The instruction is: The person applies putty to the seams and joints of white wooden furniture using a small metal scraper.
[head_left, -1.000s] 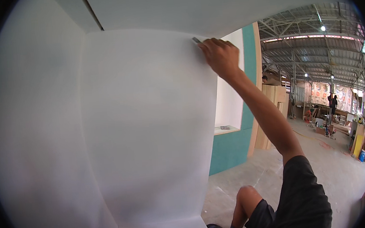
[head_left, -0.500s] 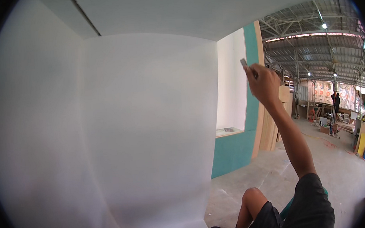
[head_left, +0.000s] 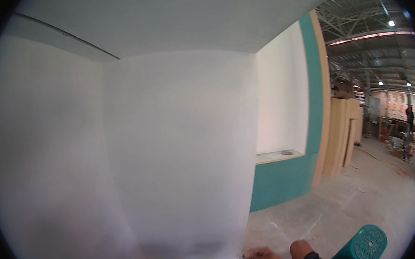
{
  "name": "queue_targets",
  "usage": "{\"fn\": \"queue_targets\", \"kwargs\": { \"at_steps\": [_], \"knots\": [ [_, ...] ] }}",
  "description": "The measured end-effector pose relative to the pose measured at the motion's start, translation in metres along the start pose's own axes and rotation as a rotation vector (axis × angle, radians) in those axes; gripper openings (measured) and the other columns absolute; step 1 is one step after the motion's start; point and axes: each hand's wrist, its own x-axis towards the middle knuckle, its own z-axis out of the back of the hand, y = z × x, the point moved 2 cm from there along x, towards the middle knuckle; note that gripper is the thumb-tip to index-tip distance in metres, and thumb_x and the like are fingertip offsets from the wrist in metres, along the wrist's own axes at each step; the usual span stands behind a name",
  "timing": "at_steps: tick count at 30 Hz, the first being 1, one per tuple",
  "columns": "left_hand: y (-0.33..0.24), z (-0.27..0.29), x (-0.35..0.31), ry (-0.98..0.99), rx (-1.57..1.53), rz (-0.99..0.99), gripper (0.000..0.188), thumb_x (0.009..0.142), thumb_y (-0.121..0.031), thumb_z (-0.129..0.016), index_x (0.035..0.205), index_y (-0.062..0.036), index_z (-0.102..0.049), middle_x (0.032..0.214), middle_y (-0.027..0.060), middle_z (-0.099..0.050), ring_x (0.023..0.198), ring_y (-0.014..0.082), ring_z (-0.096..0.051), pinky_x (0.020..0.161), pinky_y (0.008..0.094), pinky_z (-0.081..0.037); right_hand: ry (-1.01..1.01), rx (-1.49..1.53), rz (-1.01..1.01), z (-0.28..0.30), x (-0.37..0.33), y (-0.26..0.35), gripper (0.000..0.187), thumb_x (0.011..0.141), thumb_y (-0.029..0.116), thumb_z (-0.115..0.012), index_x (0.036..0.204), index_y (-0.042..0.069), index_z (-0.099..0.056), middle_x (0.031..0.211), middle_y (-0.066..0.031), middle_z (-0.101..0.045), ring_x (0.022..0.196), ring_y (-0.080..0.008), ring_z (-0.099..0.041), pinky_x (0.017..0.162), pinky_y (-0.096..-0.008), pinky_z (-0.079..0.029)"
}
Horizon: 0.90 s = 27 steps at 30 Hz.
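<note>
My right hand [head_left: 265,258] is low at the bottom of the view, beside the lower front edge of a white-painted box-like recess [head_left: 184,146]. Its fingers are curled closed, and a small dark bit shows at the fingertips, too blurred to name. The forearm runs off the lower edge. Smooth white panels form the left side, back and top of the recess, with a thin dark slot [head_left: 71,35] in the top panel. My left hand is out of view.
A green stool [head_left: 370,243] stands at lower right beside my knee [head_left: 302,252]. Beyond the recess is a teal-framed white niche [head_left: 283,99] with a small item [head_left: 286,152] on its ledge. Wooden panels [head_left: 339,136] lean farther back; cables [head_left: 385,161] cross the concrete floor.
My right hand has dropped from high beside the niche, where it held a small grey flat piece, to the bottom of the recess. The view has shifted, and the green stool now shows more.
</note>
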Motion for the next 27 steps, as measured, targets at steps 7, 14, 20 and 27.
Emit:
{"fn": "queue_targets", "kwargs": {
  "at_steps": [7, 14, 20, 27],
  "knots": [
    [-0.004, -0.013, -0.009, -0.121, -0.053, 0.022, 0.017, 0.096, -0.019, -0.064, 0.094, -0.0027, -0.070, 0.067, -0.0001, -0.059, 0.047, 0.0079, -0.045, 0.041, 0.0249, -0.035, 0.177, -0.225, 0.039, -0.072, -0.020, -0.095, 0.026, 0.101, 0.028, -0.061, 0.088, 0.006, -0.066, 0.063, -0.0011, -0.059, 0.052, -0.0086, -0.055, 0.049, -0.0268, -0.046],
    [-0.003, 0.001, -0.017, -0.340, -0.315, 0.013, 0.013, 0.092, -0.016, -0.066, 0.089, -0.0038, -0.070, 0.074, 0.0024, -0.063, 0.060, 0.0101, -0.052, 0.055, 0.0253, -0.040, 0.378, -0.368, 0.305, -0.100, -0.011, -0.124, 0.017, 0.098, 0.020, -0.062, 0.102, 0.005, -0.068, 0.072, -0.0044, -0.065, 0.062, -0.0119, -0.060, 0.056, -0.0301, -0.048],
    [0.025, 0.013, -0.019, -0.618, -0.022, -0.073, 0.012, 0.086, -0.010, -0.069, 0.089, 0.0013, -0.071, 0.082, 0.0024, -0.068, 0.077, 0.0123, -0.062, 0.075, 0.0272, -0.050, 0.390, -0.383, 0.447, -0.091, -0.005, -0.146, 0.014, 0.095, 0.013, -0.060, 0.101, 0.003, -0.068, 0.080, -0.0164, -0.069, 0.066, -0.0288, -0.065, 0.062, -0.0381, -0.052],
    [-0.005, -0.025, -0.124, -0.813, 0.035, -0.020, 0.011, 0.092, -0.013, -0.065, 0.088, -0.0033, -0.069, 0.074, 0.0003, -0.063, 0.061, 0.0083, -0.052, 0.054, 0.0240, -0.041, 0.416, -0.352, 0.309, -0.067, -0.002, -0.151, 0.023, 0.095, 0.017, -0.063, 0.115, 0.005, -0.061, 0.078, -0.0202, -0.066, 0.068, -0.0352, -0.066, 0.061, -0.0433, -0.051]
  ]
}}
